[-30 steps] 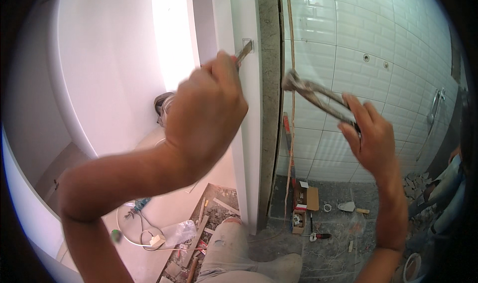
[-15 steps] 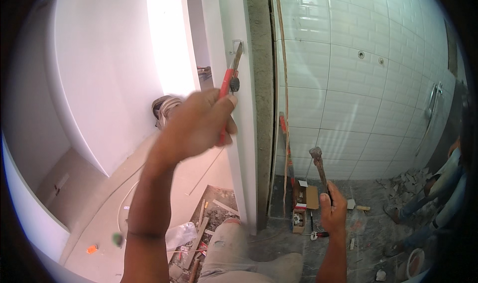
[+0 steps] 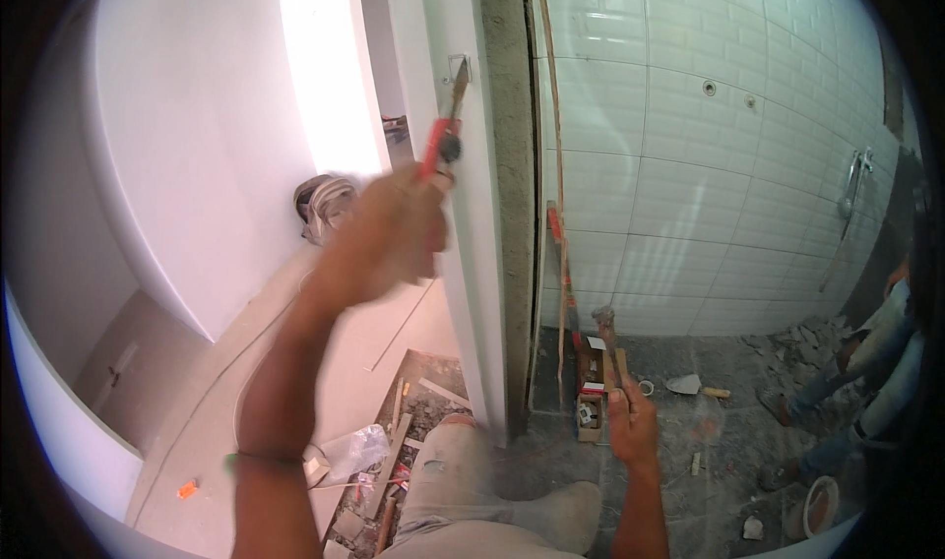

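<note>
My left hand [image 3: 392, 226] is closed around a red utility knife [image 3: 433, 150] with a black knob and a dull, brownish blade. The knife points up, its tip over a small rectangle drawn on the white door frame [image 3: 421, 13]. I cannot tell whether the blade touches the surface. Lower on the right, my right hand [image 3: 634, 427] grips a worn hammer [image 3: 606, 331] by its handle, head upward, apart from the frame. Motion blurs the fingers of my left hand a little.
A thin wooden strip [image 3: 557, 155] and a red level-like bar [image 3: 563, 264] lean by the tiled wall [image 3: 679, 195]. Open cardboard boxes [image 3: 590, 407], a trowel [image 3: 683, 385] and a bucket [image 3: 819, 510] stand or lie on the floor. Another person's legs [image 3: 866, 382] are at right.
The knife has tilted slightly, its tip still at the drawn rectangle. My right hand and the hammer have moved a little left. The whole view has shifted slightly.
</note>
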Demonstrator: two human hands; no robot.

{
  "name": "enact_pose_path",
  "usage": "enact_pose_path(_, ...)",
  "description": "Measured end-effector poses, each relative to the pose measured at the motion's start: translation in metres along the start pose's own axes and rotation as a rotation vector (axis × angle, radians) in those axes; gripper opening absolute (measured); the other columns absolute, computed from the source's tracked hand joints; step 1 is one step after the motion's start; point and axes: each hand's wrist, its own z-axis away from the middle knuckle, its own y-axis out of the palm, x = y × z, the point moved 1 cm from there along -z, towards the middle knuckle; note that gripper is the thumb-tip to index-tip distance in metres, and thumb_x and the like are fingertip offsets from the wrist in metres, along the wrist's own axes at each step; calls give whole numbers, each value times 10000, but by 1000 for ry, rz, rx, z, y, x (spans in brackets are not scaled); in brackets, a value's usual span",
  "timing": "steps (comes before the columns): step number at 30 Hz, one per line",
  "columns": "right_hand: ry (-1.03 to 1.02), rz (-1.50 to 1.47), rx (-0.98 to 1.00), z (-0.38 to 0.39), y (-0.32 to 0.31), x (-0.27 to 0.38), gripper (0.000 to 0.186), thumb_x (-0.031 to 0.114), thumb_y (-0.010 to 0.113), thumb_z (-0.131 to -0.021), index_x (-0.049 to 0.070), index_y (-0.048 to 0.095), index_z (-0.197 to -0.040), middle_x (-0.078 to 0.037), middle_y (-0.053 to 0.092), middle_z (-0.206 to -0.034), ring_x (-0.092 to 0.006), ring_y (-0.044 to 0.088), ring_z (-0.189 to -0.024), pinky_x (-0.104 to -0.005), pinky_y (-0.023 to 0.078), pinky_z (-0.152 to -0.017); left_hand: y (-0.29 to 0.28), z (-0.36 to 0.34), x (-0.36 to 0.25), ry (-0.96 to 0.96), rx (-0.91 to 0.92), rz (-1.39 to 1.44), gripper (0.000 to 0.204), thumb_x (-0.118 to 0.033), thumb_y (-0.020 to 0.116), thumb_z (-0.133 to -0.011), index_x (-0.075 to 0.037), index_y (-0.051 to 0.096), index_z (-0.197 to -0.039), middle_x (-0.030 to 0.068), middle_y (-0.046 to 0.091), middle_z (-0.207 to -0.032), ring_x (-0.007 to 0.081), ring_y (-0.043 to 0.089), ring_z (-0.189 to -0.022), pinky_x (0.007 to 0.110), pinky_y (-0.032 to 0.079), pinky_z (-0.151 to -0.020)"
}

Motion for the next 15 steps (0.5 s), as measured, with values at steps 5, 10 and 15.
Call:
enact_pose_path(5, 62, 9, 54, 15, 0, -10, 374, 297, 558, -1059, -6, 645, -1261, -47, 636, -832, -118, 551, -754, -290, 470, -675, -104, -22, -77, 116, 350, -357, 533, -425, 527, -1047, 85, 682, -1060, 79, 620, -561, 117, 529, -356, 256, 433, -340)
enact_pose_path(10, 72, -18, 16, 17, 4, -20, 346, 267, 562, -1056, -7, 644, -1250, -62, 638, -854, -119, 551, -761, -300, 468, -679, -99, -17, -144, 272, 8, -1241, 246, -148, 526, -1013, 18, 651, -1144, 117, 663, -706, 132, 591, -468, 269, 467, -394)
enact_pose_path(15, 121, -65, 65, 16, 12, -22, 365, 260, 563, -1056, -22, 635, -1277, -109, 672, -934, -159, 597, -833, -322, 494, -769, -16, 11, -124, 689, -283, -1933, 224, -250, 673, -971, -52, 642, -1072, 116, 682, -810, 183, 660, -693, 341, 524, -676)
